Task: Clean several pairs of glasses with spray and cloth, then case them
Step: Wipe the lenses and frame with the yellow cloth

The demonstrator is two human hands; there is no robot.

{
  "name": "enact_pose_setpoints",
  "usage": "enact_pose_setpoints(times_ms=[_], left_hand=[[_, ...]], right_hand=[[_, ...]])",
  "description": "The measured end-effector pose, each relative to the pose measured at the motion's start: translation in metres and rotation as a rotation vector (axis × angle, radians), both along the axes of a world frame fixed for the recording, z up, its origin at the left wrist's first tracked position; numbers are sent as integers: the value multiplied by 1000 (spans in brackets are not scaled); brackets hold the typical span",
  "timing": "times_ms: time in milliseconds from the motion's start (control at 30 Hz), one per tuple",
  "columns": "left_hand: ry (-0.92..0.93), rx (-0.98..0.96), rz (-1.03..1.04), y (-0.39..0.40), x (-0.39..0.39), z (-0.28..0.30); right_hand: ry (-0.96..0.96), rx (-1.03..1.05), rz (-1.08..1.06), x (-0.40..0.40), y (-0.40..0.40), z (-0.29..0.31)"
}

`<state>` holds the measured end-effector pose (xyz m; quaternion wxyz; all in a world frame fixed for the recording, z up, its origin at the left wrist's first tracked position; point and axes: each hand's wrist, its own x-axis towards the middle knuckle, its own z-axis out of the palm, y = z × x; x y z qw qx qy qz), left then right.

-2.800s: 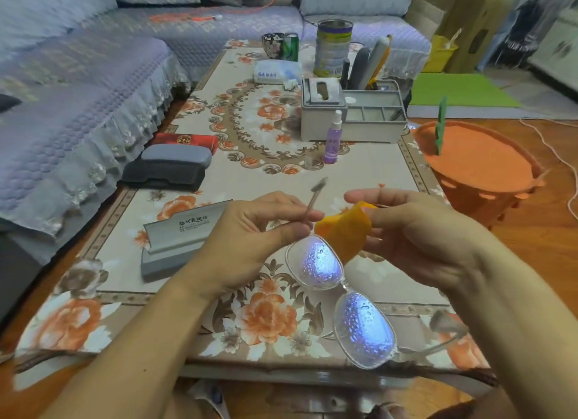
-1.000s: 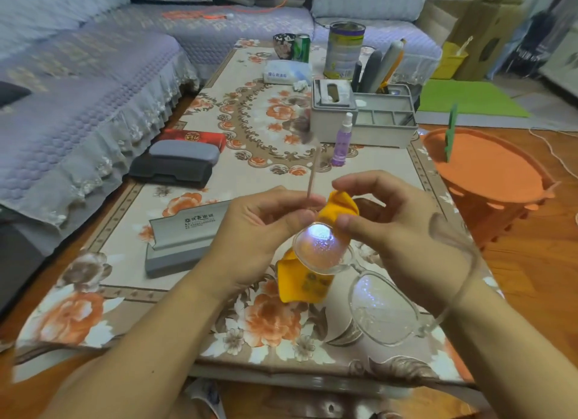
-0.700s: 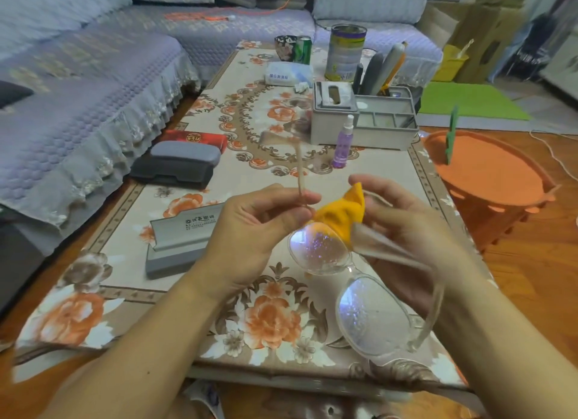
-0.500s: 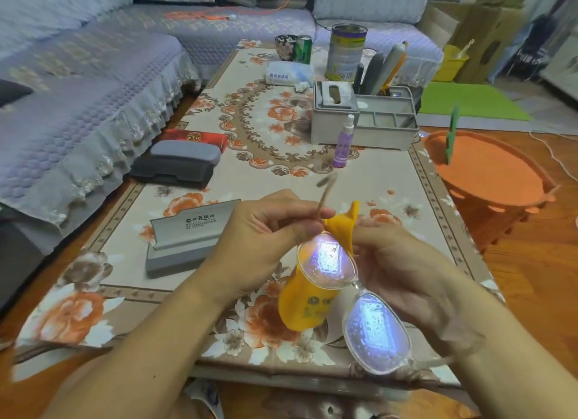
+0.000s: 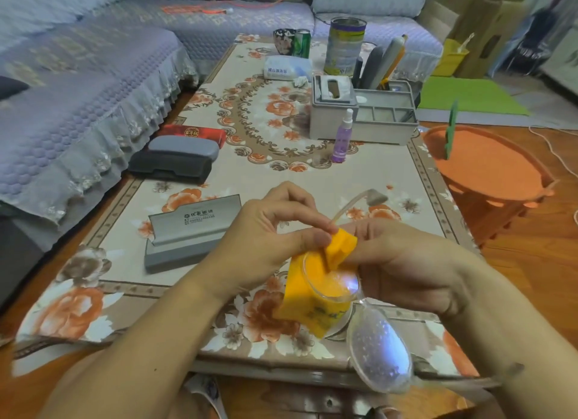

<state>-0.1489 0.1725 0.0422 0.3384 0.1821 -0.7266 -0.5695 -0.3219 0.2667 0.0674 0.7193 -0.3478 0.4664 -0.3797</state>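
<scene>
Hands (image 5: pixel 272 240) on glasses (image 5: pixel 353 318), diagonal near-right.

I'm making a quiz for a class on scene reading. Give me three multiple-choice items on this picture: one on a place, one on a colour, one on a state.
1. Where does the spray bottle stand?
A. In front of the grey organizer
B. On the sofa
C. In the orange basket

2. What colour is the cloth?
A. Blue
B. Yellow
C. White

3. How does the lower lens of the glasses look?
A. Cracked
B. Covered by the cloth
C. Speckled with droplets

Answers:
1. A, the purple bottle stands on the table just in front of the organizer.
2. B, the cloth between the left hand and right hand is yellow.
3. C, small droplets dot the lower lens, while the cloth wraps the upper one.
</scene>
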Motion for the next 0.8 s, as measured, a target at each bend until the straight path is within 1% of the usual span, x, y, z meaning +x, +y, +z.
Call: enact_pose_setpoints(times_ms=[133,200,267,333,400,500,600,667,800], left_hand=[[-51,31,-49,1,1,-1],[-69,30,-54,1,1,-2],[-88,12,-63,3,0,-4],[-114,-17,-75,6,-2,-5],[-127,-18,-79,6,-3,-4],[-110,49,-138,1,0,-2],[-114,126,-175,-5,3,1],[-128,132,-159,-7,4,-1],[-129,130,-150,-9,7,-1]], right_hand=[[-47,-38,11,7,1,-4],[-103,-8,52,7,2,-4],[-99,19,72,8,4,-5],[-57,34,17,12,5,-7],[-13,6,-69,17,4,-10],[1,-13,-115,21,1,-13],[-107,23,-54,17,0,-12],[-196,55,7,12,0,-11],[-332,51,85,0,1,-5]])
